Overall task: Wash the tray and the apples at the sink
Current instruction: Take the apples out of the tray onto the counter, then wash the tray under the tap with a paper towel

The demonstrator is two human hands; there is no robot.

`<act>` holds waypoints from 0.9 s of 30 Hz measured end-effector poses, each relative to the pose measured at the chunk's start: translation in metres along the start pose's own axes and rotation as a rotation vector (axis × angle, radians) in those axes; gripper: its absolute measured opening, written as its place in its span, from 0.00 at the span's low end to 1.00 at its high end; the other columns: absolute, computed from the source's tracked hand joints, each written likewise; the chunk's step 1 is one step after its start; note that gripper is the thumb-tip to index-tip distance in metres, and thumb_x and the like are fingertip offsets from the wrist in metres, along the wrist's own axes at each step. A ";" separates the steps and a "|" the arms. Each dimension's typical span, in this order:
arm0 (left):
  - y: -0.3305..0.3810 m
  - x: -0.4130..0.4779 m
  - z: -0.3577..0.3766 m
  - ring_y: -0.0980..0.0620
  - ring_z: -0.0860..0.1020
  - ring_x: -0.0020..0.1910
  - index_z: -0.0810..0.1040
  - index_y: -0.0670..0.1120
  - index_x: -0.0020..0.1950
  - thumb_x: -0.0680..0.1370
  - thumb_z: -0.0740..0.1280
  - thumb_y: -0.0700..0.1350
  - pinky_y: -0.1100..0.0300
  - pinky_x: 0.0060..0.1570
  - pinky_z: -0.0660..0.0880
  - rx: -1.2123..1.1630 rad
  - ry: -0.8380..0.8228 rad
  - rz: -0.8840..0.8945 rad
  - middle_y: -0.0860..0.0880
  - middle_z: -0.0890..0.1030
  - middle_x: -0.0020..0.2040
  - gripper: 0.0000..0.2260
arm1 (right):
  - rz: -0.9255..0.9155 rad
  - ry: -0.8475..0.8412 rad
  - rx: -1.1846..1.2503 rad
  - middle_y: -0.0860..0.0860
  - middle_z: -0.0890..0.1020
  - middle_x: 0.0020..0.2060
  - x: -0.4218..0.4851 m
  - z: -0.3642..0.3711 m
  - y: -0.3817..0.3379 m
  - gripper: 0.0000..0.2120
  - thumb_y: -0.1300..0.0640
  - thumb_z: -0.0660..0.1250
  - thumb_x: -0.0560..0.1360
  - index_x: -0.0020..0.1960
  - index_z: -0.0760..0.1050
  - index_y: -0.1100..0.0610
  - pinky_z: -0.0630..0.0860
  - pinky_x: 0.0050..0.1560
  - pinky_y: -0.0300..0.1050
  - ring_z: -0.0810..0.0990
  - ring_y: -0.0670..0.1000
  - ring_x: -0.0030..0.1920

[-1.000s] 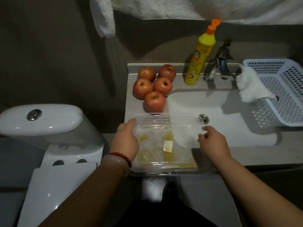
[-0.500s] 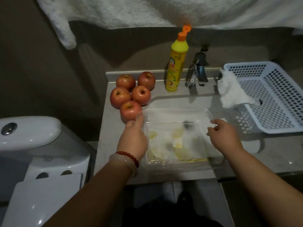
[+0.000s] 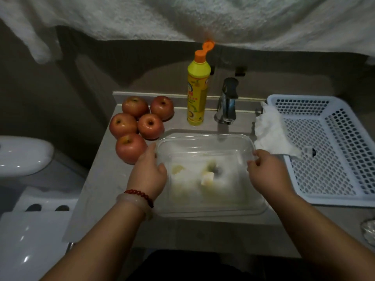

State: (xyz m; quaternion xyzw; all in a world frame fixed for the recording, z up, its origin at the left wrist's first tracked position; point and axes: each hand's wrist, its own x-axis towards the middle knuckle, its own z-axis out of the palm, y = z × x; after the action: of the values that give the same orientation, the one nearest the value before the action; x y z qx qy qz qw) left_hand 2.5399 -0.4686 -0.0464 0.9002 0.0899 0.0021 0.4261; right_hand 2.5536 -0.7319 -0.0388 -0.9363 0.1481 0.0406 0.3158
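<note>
My left hand (image 3: 149, 175) and right hand (image 3: 267, 175) grip tray (image 3: 203, 142) sides | tap (image 3: 227, 102) at 12 o'clock | long axis 9-to-3

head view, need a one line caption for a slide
Both hands, left hand and right hand, hold a clear plastic tray over the sink, five red apples waiting beside the dish soap.
</note>
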 end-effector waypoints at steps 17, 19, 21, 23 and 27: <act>-0.006 0.044 -0.006 0.45 0.79 0.41 0.74 0.44 0.65 0.79 0.61 0.40 0.50 0.45 0.78 0.005 -0.088 -0.033 0.45 0.80 0.41 0.14 | -0.209 0.292 -0.157 0.55 0.75 0.66 -0.001 -0.030 -0.052 0.27 0.47 0.67 0.77 0.73 0.67 0.56 0.68 0.60 0.45 0.72 0.55 0.65; -0.005 0.044 -0.005 0.44 0.79 0.40 0.74 0.44 0.63 0.79 0.60 0.40 0.48 0.44 0.79 -0.013 -0.086 -0.045 0.44 0.79 0.40 0.13 | -0.317 0.259 -0.150 0.52 0.72 0.70 0.014 -0.035 -0.062 0.28 0.49 0.67 0.77 0.74 0.65 0.53 0.60 0.63 0.38 0.68 0.52 0.69; -0.003 0.043 -0.003 0.42 0.79 0.39 0.75 0.45 0.60 0.79 0.60 0.40 0.44 0.42 0.79 -0.039 -0.082 -0.075 0.43 0.79 0.40 0.11 | -0.388 0.227 -0.183 0.51 0.68 0.73 0.033 -0.038 -0.071 0.28 0.49 0.67 0.78 0.75 0.63 0.51 0.57 0.66 0.38 0.64 0.50 0.73; -0.001 0.043 0.002 0.42 0.79 0.39 0.76 0.45 0.58 0.78 0.60 0.39 0.43 0.42 0.79 -0.063 -0.074 -0.106 0.43 0.80 0.41 0.10 | -0.429 0.199 -0.209 0.51 0.66 0.74 0.052 -0.041 -0.082 0.28 0.49 0.66 0.78 0.76 0.62 0.50 0.59 0.69 0.42 0.63 0.51 0.74; 0.004 0.038 0.007 0.44 0.79 0.39 0.78 0.45 0.54 0.79 0.60 0.37 0.47 0.42 0.80 -0.124 -0.026 -0.144 0.45 0.80 0.41 0.09 | -0.491 0.183 -0.198 0.52 0.65 0.74 0.071 -0.042 -0.104 0.31 0.45 0.66 0.77 0.76 0.61 0.53 0.60 0.71 0.47 0.63 0.53 0.74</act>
State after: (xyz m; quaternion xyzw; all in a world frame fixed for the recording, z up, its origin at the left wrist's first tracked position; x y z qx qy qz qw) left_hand 2.5785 -0.4703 -0.0506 0.8632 0.1486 -0.0345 0.4812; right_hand 2.6524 -0.6963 0.0427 -0.9702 -0.0598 -0.1077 0.2087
